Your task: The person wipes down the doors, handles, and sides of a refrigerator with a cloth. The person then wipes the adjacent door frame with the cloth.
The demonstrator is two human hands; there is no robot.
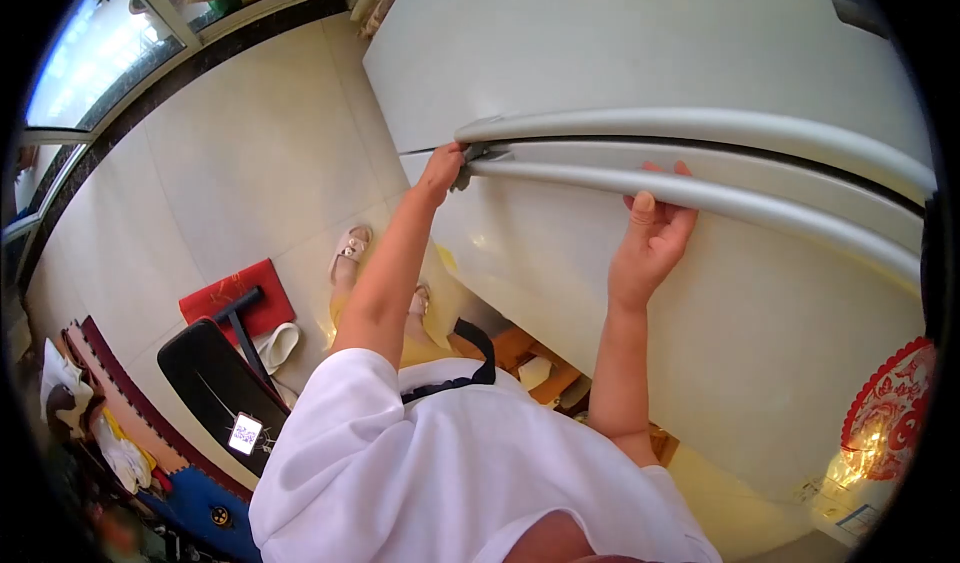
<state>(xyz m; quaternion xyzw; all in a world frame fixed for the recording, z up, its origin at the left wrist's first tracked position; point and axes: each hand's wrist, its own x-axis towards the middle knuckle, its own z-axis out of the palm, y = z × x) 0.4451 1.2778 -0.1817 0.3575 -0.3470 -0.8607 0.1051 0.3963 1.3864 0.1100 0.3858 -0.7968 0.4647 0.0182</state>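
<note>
Two long silver handles run across a white refrigerator [620, 33] in front of me, one on each side of the dark gap between its doors. My left hand [441, 171] is closed on a dark grey cloth [462, 177], at the left ends of the upper handle [640, 123] and lower handle [800, 219]. The cloth is bunched up and partly hidden by my fingers. Farther right, my right hand [655, 238] grips the lower handle, its thumb on the near side and fingertips showing beyond the bar.
A red paper decoration [885, 413] is on the lower door at right. On the tiled floor [240, 153] at left lie a red flat item [260, 288] and a black padded seat [215, 373]. Glass doors [100, 63] stand at upper left. Sandalled feet [350, 248] show below my left arm.
</note>
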